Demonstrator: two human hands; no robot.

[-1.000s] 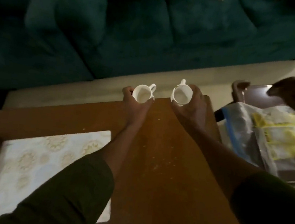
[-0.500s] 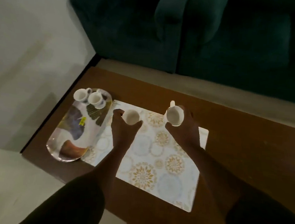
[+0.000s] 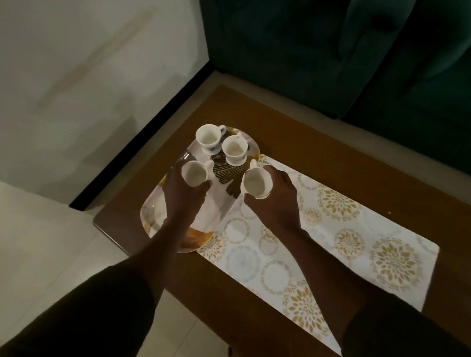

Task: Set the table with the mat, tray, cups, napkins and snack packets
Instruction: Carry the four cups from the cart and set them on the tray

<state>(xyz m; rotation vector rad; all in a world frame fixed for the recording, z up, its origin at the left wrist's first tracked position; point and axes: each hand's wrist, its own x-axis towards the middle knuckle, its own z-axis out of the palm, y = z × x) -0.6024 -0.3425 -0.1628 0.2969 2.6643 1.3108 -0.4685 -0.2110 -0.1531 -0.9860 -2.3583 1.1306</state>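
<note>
Cups are the matter in hand: four show, two carried and two already standing on the tray. Nearest the wearer, dark sleeves (image 3: 97,308) lead out over the brown surface (image 3: 245,307), where the patterned mat (image 3: 351,245) lies flat, its left end running just under or against the tray's right edge; which of the two I cannot tell.

Further out, the left hand (image 3: 183,196) has its grip closed around the left cup (image 3: 194,173), held over the middle of the tray (image 3: 151,213). The right hand (image 3: 276,204) grasps the right cup (image 3: 256,183) from below and behind, over the line where tray meets mat. Whether either cup's base touches yet cannot be seen.

Beyond them the two standing cups (image 3: 210,136) sit close together, near touching, at the tray's far end. Past the surface is a dark green sofa (image 3: 353,60), and to the left a pale wall.

Judging from this, the step is setting both cups down behind the standing pair. The risks:
- The right cup may land half on the tray's rim and tip.
- Either cup could knock the standing pair, given the tight gap.
- The tray lies near the surface's corner, so a push from a hand could slide it toward the edge.
- Dim light makes placing harder.
</note>
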